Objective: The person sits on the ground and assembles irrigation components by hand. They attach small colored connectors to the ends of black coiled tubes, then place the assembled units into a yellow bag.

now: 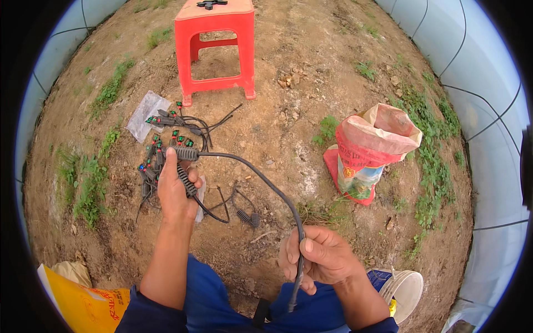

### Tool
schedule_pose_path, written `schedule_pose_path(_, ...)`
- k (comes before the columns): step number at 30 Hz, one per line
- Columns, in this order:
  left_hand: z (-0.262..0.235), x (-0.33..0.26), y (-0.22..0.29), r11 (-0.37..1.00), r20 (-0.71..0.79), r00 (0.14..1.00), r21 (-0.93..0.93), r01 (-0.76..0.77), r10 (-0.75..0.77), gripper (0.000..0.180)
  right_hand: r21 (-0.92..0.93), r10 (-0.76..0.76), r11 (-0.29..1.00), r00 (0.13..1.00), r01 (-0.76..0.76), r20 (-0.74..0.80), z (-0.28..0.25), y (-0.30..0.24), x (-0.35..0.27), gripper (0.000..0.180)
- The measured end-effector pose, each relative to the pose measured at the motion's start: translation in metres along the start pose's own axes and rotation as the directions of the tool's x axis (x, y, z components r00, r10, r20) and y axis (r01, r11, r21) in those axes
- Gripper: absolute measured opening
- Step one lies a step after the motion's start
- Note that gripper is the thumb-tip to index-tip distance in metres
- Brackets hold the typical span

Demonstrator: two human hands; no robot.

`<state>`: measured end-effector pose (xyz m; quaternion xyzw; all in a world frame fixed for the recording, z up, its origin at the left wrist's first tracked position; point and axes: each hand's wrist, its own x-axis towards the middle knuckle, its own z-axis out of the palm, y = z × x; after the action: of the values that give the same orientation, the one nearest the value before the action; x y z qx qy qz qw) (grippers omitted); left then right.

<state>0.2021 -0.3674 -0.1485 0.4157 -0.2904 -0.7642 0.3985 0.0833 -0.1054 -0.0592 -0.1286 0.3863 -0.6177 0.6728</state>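
My left hand is closed round a black tube assembly, its thumb against a ribbed black cylinder. A second ribbed cylinder lies along its fingers. From the upper cylinder a black tube curves right and down to my right hand, which pinches it between thumb and fingers near its lower end. Beyond and beside my left hand, a pile of similar ribbed black pieces with green and red ends rests on the soil. They look like drop sprinklers. Another bundle of black tubes lies farther off.
A red plastic stool stands ahead with a black part on top. At right is an open red-and-white woven sack. A white bucket stands by my right forearm, a yellow bag at lower left. Clear plastic lies beyond the pile.
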Motion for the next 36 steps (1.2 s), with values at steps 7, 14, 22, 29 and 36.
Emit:
schedule_pose_path(7,0.016,-0.036,-0.012,0.974,0.299,0.947,0.152,-0.168,0.116,0.025,0.574,-0.169,0.815,0.979,0.075,0.112,0.055,0.007,-0.019,0.026)
schedule_pose_path(14,0.021,-0.069,-0.022,0.802,0.567,0.795,0.361,-0.476,0.217,0.031,0.682,-0.342,0.719,0.923,0.137,0.174,0.057,0.026,-0.013,0.023)
schedule_pose_path(22,0.021,-0.072,-0.028,0.609,0.723,0.63,0.371,-0.701,0.284,0.036,0.718,-0.309,0.693,0.928,0.071,0.207,0.065,0.037,-0.011,0.025)
schedule_pose_path(29,0.025,-0.072,-0.025,0.427,0.826,0.467,0.316,-0.847,0.316,0.042,0.737,-0.261,0.675,0.947,0.04,0.188,0.066,0.037,-0.011,0.025)
schedule_pose_path(36,0.025,-0.072,-0.029,0.401,0.875,0.407,0.286,-0.871,0.262,0.047,0.73,-0.21,0.683,0.962,0.014,0.177,0.063,0.036,-0.01,0.025)
